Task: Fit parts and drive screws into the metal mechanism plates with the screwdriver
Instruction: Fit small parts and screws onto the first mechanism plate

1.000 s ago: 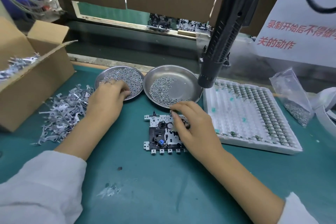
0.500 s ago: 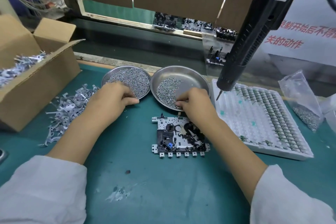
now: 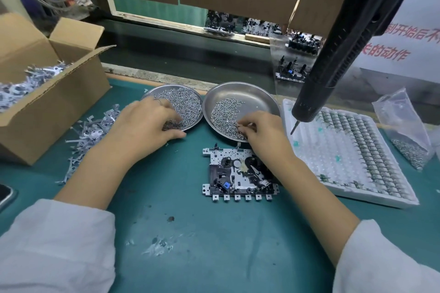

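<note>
A metal mechanism plate point(image 3: 238, 175) with black parts and a blue piece lies flat on the green mat. My right hand point(image 3: 264, 133) reaches over the plate's far edge into the right steel dish point(image 3: 252, 97), and its fingertips pinch at the screws point(image 3: 223, 114) there. My left hand point(image 3: 145, 126) rests on the near rim of the left steel dish point(image 3: 154, 93), which is full of screws point(image 3: 185, 104). Its fingers are blurred among them. The black electric screwdriver point(image 3: 333, 59) hangs untouched at the right, its bit above the white tray.
A white tray point(image 3: 333, 162) holding rows of small parts sits right of the plate, with a clear bag of screws point(image 3: 404, 133) beyond it. Loose metal brackets point(image 3: 92, 135) lie beside an open cardboard box point(image 3: 47, 102) at the left. A phone point(image 3: 4, 195) shows at the left edge.
My right hand left the mechanism plate and moved up into the right dish of screws. My left hand stayed at the left dish, its fingers working in the screws.
</note>
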{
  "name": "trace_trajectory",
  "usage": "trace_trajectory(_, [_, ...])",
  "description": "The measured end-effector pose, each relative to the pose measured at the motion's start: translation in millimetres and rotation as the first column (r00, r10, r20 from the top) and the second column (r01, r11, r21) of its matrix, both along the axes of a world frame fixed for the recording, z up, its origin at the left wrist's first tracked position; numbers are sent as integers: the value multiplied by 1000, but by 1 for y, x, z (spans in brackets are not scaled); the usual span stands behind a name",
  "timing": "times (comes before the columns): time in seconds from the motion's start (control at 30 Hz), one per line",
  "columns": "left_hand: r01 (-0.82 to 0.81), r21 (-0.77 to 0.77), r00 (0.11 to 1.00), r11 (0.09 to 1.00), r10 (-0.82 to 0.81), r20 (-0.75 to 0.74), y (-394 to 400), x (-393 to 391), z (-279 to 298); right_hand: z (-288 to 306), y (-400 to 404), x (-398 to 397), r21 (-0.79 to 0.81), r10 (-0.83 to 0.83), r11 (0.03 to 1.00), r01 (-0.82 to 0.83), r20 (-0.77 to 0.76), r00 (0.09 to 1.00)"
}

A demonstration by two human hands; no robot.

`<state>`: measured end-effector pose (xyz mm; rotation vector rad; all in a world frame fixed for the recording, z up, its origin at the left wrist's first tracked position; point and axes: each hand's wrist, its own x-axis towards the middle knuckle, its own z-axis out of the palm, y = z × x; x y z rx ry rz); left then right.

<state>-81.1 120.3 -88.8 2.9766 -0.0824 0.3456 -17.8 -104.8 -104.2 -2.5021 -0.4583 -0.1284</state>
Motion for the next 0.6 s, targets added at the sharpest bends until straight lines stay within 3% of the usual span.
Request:
trace_trajectory(0.07, [119,-110,988,987,-107,108,-8,-7,0,3,0,0,-85,-6,996,1,-52,999])
trace_trajectory(0.17, [272,-179,962,946,-274,12,-24,-17,-9,7,1,4,-159,-34,987,13,-126,991])
trace_trajectory(0.3, [240,-186,970,953,-243,6,-28,-20,-27,4,-1,1,-114,-15,994,6,-82,997])
trace_trajectory(0.43, [277,-224,960,934,-258,109,-33,-20,-30,8,-8,-23,24,234,971,-239,131,963])
trace_trajectory(0.6, [299,-329,950,896,-311,15,-27,-21,-23,8,-16,-56,-159,424,900,-407,96,901])
